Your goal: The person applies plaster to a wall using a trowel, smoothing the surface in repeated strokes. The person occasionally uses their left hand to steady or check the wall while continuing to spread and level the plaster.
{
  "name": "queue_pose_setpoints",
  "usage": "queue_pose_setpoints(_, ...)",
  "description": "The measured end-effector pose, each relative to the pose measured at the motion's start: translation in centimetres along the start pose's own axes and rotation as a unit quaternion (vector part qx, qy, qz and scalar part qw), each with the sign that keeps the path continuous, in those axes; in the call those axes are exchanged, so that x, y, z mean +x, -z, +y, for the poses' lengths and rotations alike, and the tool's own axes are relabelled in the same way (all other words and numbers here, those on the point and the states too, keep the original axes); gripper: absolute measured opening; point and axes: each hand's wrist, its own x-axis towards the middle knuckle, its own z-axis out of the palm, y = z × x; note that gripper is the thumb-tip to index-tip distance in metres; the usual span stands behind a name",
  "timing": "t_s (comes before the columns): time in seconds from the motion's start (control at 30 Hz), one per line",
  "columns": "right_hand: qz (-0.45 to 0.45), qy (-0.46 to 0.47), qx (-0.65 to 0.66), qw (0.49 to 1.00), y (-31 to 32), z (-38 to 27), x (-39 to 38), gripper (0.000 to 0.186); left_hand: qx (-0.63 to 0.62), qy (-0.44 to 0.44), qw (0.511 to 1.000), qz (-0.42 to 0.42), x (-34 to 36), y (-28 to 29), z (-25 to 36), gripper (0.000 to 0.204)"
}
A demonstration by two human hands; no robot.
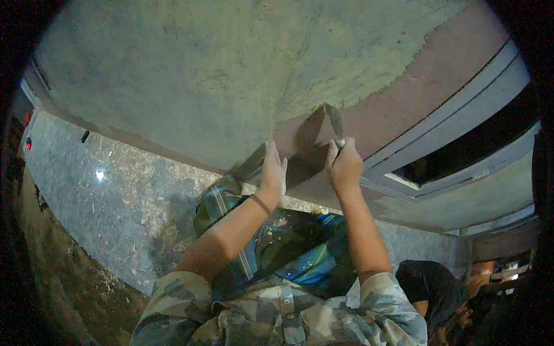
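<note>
My right hand (344, 166) is closed around the handle of a putty knife (334, 122), whose metal blade lies against the wall at the edge of the grey-green plaster coat (219, 69). Beside the blade the wall is bare reddish-brown (404, 98). My left hand (273, 173) is raised next to it, fingers up, gripping a flat metal plate (252, 162) from behind. The plate is held close to the wall, left of the knife. Both forearms come up from the lower edge in camouflage short sleeves.
A speckled grey stone slab (104, 190) runs below the wall. A blue-green checked cloth (300, 254) lies under my arms. A grey window frame (461, 132) with a dark opening sits at the right. Another person's head (433, 288) shows at the lower right.
</note>
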Motion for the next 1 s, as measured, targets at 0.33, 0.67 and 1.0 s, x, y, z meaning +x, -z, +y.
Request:
queue_pose_setpoints(0.33,0.042,0.024,0.067,0.997,0.7,0.2,0.1,0.026,0.01,-0.005,1.0,-0.011,0.3,0.6,-0.3,0.08)
queue_pose_setpoints(0.67,-0.016,0.029,0.047,0.998,0.2,1.2,-0.5,0.029,0.027,0.006,1.0,0.002,-0.2,-0.3,0.3,0.078)
queue_pose_setpoints(1.0,-0.011,0.017,0.004,1.0,0.2,1.5,-0.6,0.028,0.011,0.015,1.0,0.002,-0.1,0.3,0.4,0.077)
